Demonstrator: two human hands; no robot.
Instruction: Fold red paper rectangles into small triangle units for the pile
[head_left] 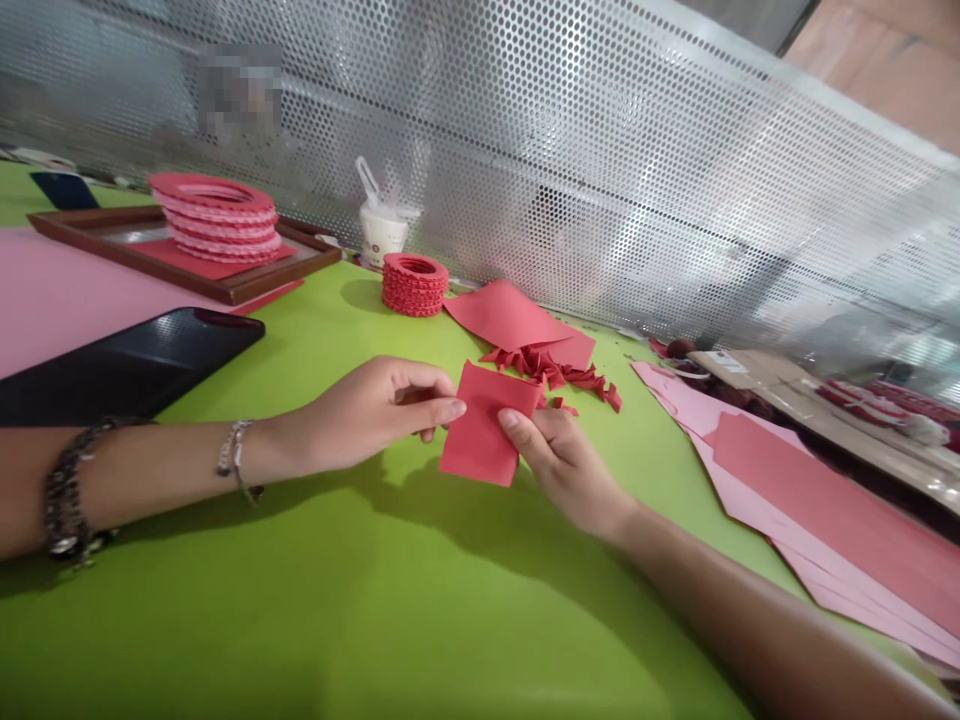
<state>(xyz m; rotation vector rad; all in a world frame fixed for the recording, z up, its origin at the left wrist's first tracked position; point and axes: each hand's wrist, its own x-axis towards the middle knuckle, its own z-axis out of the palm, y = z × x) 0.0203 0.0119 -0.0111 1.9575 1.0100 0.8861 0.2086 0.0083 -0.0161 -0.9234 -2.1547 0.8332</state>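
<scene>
A small red sheet of paper is held up over the green table. My right hand pinches its right side, with the thumb on the front face and the other fingers behind it. At the sheet's left edge is my left hand, its fingers curled and the thumb tip against the paper. Just behind lie a pile of folded red paper strips and some larger red sheets. A stack of red paper rings stands farther back.
On the left are a black phone-like object, a pink sheet and a brown tray bearing stacked pink rings. A white cup stands by the perforated metal panel. Pink sheets lie on the right.
</scene>
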